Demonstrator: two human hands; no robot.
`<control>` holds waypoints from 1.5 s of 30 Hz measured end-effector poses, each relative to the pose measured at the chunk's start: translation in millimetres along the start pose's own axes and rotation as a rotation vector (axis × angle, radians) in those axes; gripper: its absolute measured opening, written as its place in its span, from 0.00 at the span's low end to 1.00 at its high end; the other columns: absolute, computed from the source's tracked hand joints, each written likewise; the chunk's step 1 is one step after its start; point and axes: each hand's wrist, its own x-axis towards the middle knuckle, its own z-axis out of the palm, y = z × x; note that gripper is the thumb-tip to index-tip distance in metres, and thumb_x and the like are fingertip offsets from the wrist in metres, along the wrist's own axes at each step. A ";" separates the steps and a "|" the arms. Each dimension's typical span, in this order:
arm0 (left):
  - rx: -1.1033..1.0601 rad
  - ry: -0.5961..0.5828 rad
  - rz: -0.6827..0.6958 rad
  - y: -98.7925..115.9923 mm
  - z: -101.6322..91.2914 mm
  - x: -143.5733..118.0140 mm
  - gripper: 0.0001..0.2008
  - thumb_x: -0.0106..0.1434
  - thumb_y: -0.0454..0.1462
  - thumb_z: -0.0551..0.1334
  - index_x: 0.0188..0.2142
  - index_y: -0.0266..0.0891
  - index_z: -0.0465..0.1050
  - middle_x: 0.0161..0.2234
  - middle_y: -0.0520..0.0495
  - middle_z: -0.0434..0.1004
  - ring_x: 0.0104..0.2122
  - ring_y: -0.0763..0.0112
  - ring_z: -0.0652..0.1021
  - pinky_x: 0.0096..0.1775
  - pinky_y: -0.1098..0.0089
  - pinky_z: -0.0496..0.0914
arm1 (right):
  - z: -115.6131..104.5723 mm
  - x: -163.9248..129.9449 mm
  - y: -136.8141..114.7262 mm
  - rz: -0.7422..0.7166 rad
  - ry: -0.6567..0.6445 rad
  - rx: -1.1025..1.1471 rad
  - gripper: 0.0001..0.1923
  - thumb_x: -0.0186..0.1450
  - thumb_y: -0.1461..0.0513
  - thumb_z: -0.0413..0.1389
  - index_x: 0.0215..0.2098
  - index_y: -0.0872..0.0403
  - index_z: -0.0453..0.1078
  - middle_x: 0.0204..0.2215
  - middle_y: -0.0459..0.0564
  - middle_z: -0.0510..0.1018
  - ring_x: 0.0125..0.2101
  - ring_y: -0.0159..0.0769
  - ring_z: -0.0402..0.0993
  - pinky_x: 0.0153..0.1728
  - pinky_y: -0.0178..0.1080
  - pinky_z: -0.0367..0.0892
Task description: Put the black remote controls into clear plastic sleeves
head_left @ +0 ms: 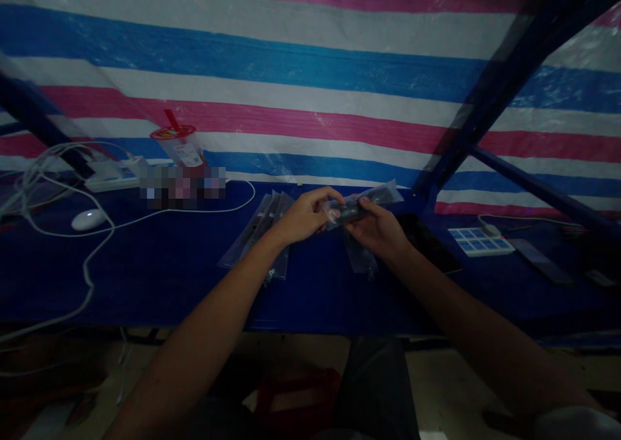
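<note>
Between my hands, above the blue table [184, 285], is a clear plastic bag [383, 195] with something dark inside that I cannot make out. My left hand [308, 217] pinches the bag's left end. On its right side, my right hand [381, 230] grips it with the thumb on top. Below my right hand another clear bag [359, 259] lies on the table, partly hidden. Left of my left hand lie several more clear bags [250, 230] with dark contents, overlapping one another and partly covered by my forearm.
At the back left stand a drink cup [179, 145] with a red lid, a white power strip [114, 178] with tangled cables, and a white mouse [88, 219]. To the right lie a dark tablet-like slab [431, 246], a white multi-socket block [480, 241] and a phone-like slab [541, 261].
</note>
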 end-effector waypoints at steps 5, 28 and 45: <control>0.025 -0.060 -0.009 1.4 -2.2 -1.6 0.03 0.58 0.33 0.65 0.34 0.41 0.75 0.22 0.54 0.69 0.21 0.76 0.69 0.25 0.73 0.61 | 3.4 -1.5 -0.1 0.017 -0.027 -0.031 0.05 0.63 0.68 0.58 0.32 0.52 0.73 0.31 0.47 0.83 0.33 0.33 0.80 0.40 0.35 0.77; 0.316 -0.107 0.136 20.0 -5.4 -11.6 0.09 0.56 0.31 0.62 0.34 0.42 0.63 0.22 0.59 0.58 0.22 0.75 0.61 0.27 0.70 0.54 | 5.6 -1.3 -3.3 0.177 -0.160 -0.106 0.11 0.58 0.71 0.55 0.38 0.55 0.74 0.33 0.49 0.83 0.34 0.35 0.80 0.43 0.38 0.76; 0.701 0.252 -0.225 -6.7 -13.5 -3.3 0.29 0.58 0.37 0.64 0.58 0.41 0.61 0.35 0.46 0.78 0.34 0.61 0.79 0.37 0.63 0.70 | 12.9 -11.4 9.1 0.086 -0.274 -0.729 0.16 0.59 0.60 0.67 0.44 0.54 0.75 0.38 0.53 0.83 0.36 0.39 0.82 0.43 0.45 0.76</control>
